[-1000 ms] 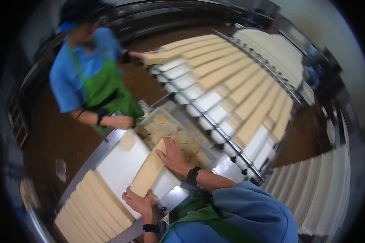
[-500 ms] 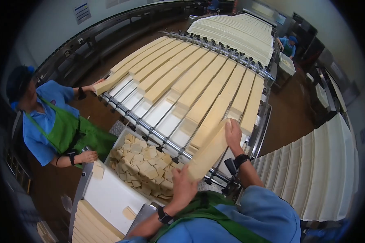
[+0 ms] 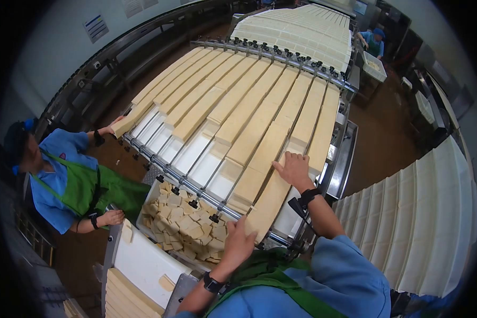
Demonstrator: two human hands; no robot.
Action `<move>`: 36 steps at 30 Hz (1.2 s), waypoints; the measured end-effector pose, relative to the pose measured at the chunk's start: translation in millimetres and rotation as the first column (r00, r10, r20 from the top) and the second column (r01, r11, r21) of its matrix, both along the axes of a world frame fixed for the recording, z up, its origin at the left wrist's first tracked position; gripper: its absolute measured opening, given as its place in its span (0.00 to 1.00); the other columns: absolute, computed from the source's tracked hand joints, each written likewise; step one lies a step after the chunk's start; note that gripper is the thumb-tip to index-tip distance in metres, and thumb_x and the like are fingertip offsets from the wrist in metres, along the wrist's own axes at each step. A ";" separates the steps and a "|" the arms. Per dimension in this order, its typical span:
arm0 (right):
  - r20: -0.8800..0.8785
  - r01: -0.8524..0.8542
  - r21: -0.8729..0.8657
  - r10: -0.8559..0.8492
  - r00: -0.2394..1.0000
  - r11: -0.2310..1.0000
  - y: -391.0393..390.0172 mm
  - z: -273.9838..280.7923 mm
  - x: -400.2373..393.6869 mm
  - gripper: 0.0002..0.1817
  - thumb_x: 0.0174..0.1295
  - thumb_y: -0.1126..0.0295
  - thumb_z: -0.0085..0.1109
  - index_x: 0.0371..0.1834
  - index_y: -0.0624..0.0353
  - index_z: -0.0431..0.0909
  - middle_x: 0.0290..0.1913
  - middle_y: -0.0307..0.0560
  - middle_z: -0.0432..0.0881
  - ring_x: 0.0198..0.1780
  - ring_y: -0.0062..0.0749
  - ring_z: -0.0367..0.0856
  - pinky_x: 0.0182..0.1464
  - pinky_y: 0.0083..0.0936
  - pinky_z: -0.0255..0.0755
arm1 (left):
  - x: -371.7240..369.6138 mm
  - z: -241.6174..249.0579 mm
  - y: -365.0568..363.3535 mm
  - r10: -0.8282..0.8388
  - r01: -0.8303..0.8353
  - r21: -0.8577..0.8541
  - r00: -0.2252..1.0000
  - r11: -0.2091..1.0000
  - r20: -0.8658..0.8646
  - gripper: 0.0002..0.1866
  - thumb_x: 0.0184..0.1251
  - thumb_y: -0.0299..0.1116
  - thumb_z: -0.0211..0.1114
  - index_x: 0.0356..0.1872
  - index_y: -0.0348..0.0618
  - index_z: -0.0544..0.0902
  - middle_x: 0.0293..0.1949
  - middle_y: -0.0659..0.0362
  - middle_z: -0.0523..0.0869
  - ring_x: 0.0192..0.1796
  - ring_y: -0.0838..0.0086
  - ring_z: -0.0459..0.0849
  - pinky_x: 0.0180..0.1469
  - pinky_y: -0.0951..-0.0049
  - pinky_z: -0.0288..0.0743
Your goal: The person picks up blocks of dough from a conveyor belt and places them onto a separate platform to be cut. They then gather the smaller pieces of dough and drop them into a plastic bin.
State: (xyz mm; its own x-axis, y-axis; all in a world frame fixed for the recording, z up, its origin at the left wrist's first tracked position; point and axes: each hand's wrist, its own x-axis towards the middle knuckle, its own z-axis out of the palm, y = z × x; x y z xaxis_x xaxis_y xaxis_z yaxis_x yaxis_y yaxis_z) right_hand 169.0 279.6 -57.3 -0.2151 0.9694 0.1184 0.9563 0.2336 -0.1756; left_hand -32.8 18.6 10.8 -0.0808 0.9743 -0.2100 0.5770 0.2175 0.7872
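Long pale stacks of flat sheets lie in lanes on the sloping rack (image 3: 156,160), split by thin metal rods. In one of the right-hand lanes is the nearest stack (image 3: 269,204), its lower end toward me. My left hand (image 3: 239,241) grips that lower end, thumb and fingers closed round it. Over the upper end of the same stack lies my right hand (image 3: 293,170), its fingers bent and closed on the top. Below the rack's front rail, a bin (image 3: 144,220) holds many broken pale pieces (image 3: 183,222).
At the left a co-worker (image 3: 71,175) in a green apron touches the far-left stack and a white table (image 3: 143,259). Another person (image 3: 373,42) stands at the back right by a white tray (image 3: 373,66). Ridged white sheeting (image 3: 408,222) is at the right.
The stack between my hands has come down into its lane and lies in line with the others. My right hand has moved slightly left and down with it. The whole view has shifted a little.
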 end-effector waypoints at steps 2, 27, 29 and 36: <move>0.013 -0.036 0.141 0.034 0.999 0.989 -0.1 -4.2 -0.2 0.37 0.66 0.35 0.59 0.53 0.63 0.83 0.50 0.61 0.87 0.67 0.53 0.74 0.67 0.59 0.55 | 0.7 0.9 -0.5 0.005 -0.005 0.002 1.000 1.000 -0.012 0.34 0.72 0.36 0.68 0.75 0.37 0.67 0.57 0.40 0.71 0.57 0.45 0.80 0.60 0.56 0.77; -0.219 0.101 0.315 -0.032 0.975 0.944 21.4 -4.4 33.4 0.27 0.61 0.47 0.69 0.46 0.65 0.85 0.51 0.54 0.80 0.58 0.50 0.73 0.64 0.57 0.56 | 22.6 -20.2 29.1 0.091 -0.095 0.077 0.995 0.993 0.046 0.30 0.72 0.36 0.67 0.73 0.43 0.71 0.59 0.41 0.75 0.62 0.44 0.78 0.65 0.54 0.74; -0.261 0.117 0.211 -0.060 0.963 0.970 26.5 -3.6 33.9 0.28 0.60 0.45 0.68 0.39 0.65 0.87 0.49 0.55 0.81 0.59 0.50 0.72 0.63 0.55 0.57 | 20.5 -17.8 28.4 0.091 -0.094 0.092 0.995 0.991 0.038 0.30 0.72 0.36 0.68 0.72 0.43 0.71 0.59 0.41 0.75 0.62 0.44 0.78 0.65 0.54 0.74; -0.087 0.120 0.077 -0.113 0.990 0.990 31.2 12.2 32.3 0.33 0.62 0.39 0.64 0.42 0.65 0.89 0.51 0.56 0.81 0.60 0.48 0.71 0.62 0.57 0.57 | 16.5 -24.2 28.4 0.064 -0.062 0.081 0.998 0.995 -0.017 0.31 0.73 0.39 0.66 0.73 0.45 0.70 0.60 0.42 0.74 0.60 0.42 0.80 0.63 0.50 0.77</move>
